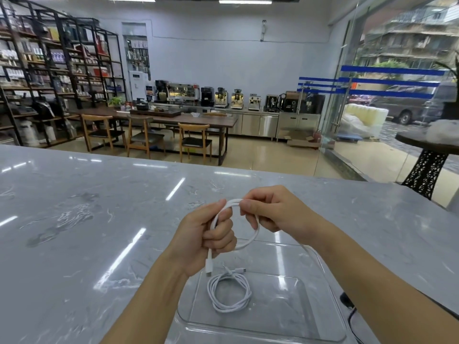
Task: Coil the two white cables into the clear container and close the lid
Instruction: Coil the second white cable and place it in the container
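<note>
Head view | left hand (207,240) is gripping a loop of white cable (250,238) in a closed fist, plug end hanging below | right hand (270,211) is pinching the loop's top | second cable (229,292) is lying coiled inside the clear container (323,274) on the marble counter (99,219), lid not visible

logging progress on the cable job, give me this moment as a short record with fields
surface: grey marble counter
container: clear container, open, no lid in view
first cable: coiled cable lying inside the container
second cable: loose cable held above the container, partly looped, plug end hanging down
left hand: left hand gripping the loops
right hand: right hand pinching the top of the loop
left to do: finish coiling, put in, close lid
</note>
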`<act>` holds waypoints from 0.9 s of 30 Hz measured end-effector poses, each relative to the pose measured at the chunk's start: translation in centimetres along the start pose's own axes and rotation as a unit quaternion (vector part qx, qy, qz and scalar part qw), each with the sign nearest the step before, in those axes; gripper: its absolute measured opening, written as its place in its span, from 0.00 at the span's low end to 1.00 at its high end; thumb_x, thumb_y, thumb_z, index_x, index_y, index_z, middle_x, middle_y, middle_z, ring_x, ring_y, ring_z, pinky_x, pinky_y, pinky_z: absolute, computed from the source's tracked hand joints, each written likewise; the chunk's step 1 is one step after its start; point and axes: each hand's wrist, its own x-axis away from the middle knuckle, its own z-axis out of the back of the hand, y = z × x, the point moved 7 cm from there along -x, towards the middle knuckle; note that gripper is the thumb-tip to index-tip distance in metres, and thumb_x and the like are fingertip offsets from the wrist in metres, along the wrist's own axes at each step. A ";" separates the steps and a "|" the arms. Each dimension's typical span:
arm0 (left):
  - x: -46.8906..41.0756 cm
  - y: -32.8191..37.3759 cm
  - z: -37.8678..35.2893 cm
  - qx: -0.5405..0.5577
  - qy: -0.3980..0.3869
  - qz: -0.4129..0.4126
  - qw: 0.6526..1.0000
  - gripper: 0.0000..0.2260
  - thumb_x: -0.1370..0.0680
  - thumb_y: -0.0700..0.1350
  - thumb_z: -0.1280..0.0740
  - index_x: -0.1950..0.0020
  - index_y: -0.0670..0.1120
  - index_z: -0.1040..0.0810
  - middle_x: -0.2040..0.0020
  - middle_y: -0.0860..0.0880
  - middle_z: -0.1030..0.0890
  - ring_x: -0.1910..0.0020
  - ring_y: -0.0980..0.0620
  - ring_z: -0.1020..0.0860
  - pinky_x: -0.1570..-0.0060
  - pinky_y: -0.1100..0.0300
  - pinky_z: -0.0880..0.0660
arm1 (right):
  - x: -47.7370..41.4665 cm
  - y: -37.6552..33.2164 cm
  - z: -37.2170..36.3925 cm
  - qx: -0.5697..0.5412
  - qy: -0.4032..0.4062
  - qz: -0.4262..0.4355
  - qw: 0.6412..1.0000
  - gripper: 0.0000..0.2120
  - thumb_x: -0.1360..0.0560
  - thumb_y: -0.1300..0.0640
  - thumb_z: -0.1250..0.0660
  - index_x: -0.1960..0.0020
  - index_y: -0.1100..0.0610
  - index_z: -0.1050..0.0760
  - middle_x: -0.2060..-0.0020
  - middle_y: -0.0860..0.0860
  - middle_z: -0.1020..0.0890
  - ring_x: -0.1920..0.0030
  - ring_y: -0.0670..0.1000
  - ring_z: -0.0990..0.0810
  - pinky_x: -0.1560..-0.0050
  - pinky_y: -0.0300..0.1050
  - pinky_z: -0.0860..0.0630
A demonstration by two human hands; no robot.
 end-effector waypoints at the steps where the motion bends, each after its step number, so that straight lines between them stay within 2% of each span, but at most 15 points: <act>1: 0.0 0.0 -0.1 -0.016 -0.023 0.026 0.999 0.16 0.24 0.48 0.44 0.69 0.46 0.28 0.82 0.54 0.34 0.83 0.56 0.40 0.77 0.63 0.37 | 0.0 -0.1 -0.2 0.003 -0.008 0.002 1.000 0.10 0.24 0.58 0.38 0.59 0.63 0.23 0.74 0.55 0.26 0.81 0.43 0.37 0.80 0.32 0.40; 4: 0.1 -0.1 0.2 -0.095 -0.058 0.121 0.986 0.19 0.22 0.50 0.47 0.62 0.41 0.23 0.78 0.49 0.28 0.80 0.53 0.32 0.72 0.60 0.31 | 0.2 0.2 -0.8 0.026 -0.039 -0.005 0.999 0.10 0.24 0.58 0.37 0.62 0.59 0.24 0.75 0.53 0.27 0.80 0.42 0.37 0.80 0.32 0.40; 6: 0.0 -0.2 0.3 -0.153 -0.060 0.161 0.973 0.21 0.23 0.55 0.46 0.63 0.41 0.24 0.77 0.49 0.28 0.80 0.54 0.33 0.73 0.61 0.32 | 0.2 0.6 -1.2 0.031 -0.054 -0.017 0.998 0.10 0.24 0.58 0.37 0.63 0.57 0.23 0.76 0.52 0.27 0.80 0.44 0.37 0.79 0.33 0.40; 8: -0.3 -0.2 0.2 -0.193 -0.052 0.164 0.966 0.19 0.24 0.56 0.43 0.68 0.45 0.27 0.79 0.52 0.33 0.80 0.56 0.38 0.76 0.64 0.37 | 0.1 0.9 -1.1 0.028 -0.052 -0.022 0.998 0.09 0.25 0.56 0.36 0.61 0.59 0.23 0.75 0.51 0.25 0.80 0.44 0.37 0.79 0.34 0.40; 10: -0.7 -0.1 0.0 -0.192 -0.035 0.127 0.973 0.17 0.24 0.54 0.42 0.70 0.48 0.33 0.79 0.55 0.38 0.80 0.58 0.43 0.77 0.64 0.44 | 0.0 1.0 -0.3 0.026 -0.020 -0.017 0.999 0.07 0.27 0.55 0.33 0.56 0.59 0.22 0.71 0.48 0.22 0.79 0.43 0.35 0.79 0.34 0.39; 13: -0.9 0.4 0.2 -0.115 0.006 0.063 0.991 0.17 0.24 0.52 0.41 0.72 0.50 0.33 0.79 0.56 0.40 0.81 0.58 0.44 0.79 0.64 0.45 | 0.3 1.5 1.9 0.011 0.034 -0.012 0.999 0.10 0.30 0.57 0.29 0.49 0.50 0.22 0.60 0.44 0.21 0.77 0.45 0.32 0.78 0.35 0.36; 17: -0.4 3.0 2.0 0.017 0.067 -0.025 0.997 0.17 0.24 0.52 0.44 0.73 0.49 0.33 0.77 0.54 0.45 0.80 0.55 0.49 0.79 0.63 0.48 | 1.6 3.2 5.5 -0.005 0.126 -0.014 0.992 0.07 0.30 0.64 0.30 0.55 0.54 0.21 0.66 0.50 0.22 0.79 0.48 0.30 0.79 0.39 0.33; 21: -0.1 5.4 3.1 0.089 0.100 -0.091 0.987 0.19 0.24 0.52 0.45 0.74 0.49 0.32 0.76 0.53 0.47 0.79 0.56 0.50 0.79 0.64 0.48 | 2.5 5.1 8.6 0.035 0.276 -0.016 0.960 0.06 0.30 0.63 0.30 0.59 0.55 0.26 0.66 0.53 0.24 0.77 0.47 0.27 0.77 0.40 0.29; 23: -0.4 5.5 2.8 0.099 0.102 -0.102 0.985 0.20 0.23 0.52 0.46 0.73 0.49 0.31 0.76 0.53 0.47 0.79 0.56 0.50 0.79 0.64 0.49 | 2.9 5.2 9.4 0.101 0.355 -0.003 0.929 0.08 0.30 0.61 0.30 0.63 0.54 0.28 0.69 0.50 0.24 0.76 0.46 0.28 0.73 0.38 0.31; 24: -0.5 5.4 2.6 0.101 0.101 -0.106 0.984 0.20 0.22 0.52 0.47 0.73 0.49 0.31 0.76 0.54 0.47 0.79 0.56 0.50 0.79 0.64 0.49 | 2.8 5.1 9.3 0.171 0.375 0.004 0.911 0.08 0.29 0.60 0.30 0.64 0.54 0.28 0.71 0.49 0.25 0.74 0.47 0.29 0.72 0.38 0.32; 26: -0.9 5.1 2.3 0.103 0.106 -0.117 0.982 0.20 0.22 0.51 0.47 0.73 0.48 0.31 0.76 0.54 0.47 0.79 0.56 0.50 0.79 0.64 0.48 | 2.6 4.3 7.7 0.372 0.362 0.037 0.854 0.08 0.30 0.59 0.29 0.64 0.56 0.27 0.71 0.50 0.23 0.73 0.52 0.27 0.72 0.43 0.34; 27: -1.1 5.0 2.3 0.101 0.115 -0.124 0.980 0.20 0.22 0.51 0.47 0.72 0.48 0.31 0.76 0.54 0.46 0.79 0.57 0.49 0.79 0.65 0.47 | 2.2 3.9 6.1 0.461 0.319 0.070 0.825 0.08 0.31 0.60 0.27 0.64 0.58 0.26 0.70 0.52 0.22 0.74 0.55 0.25 0.74 0.43 0.33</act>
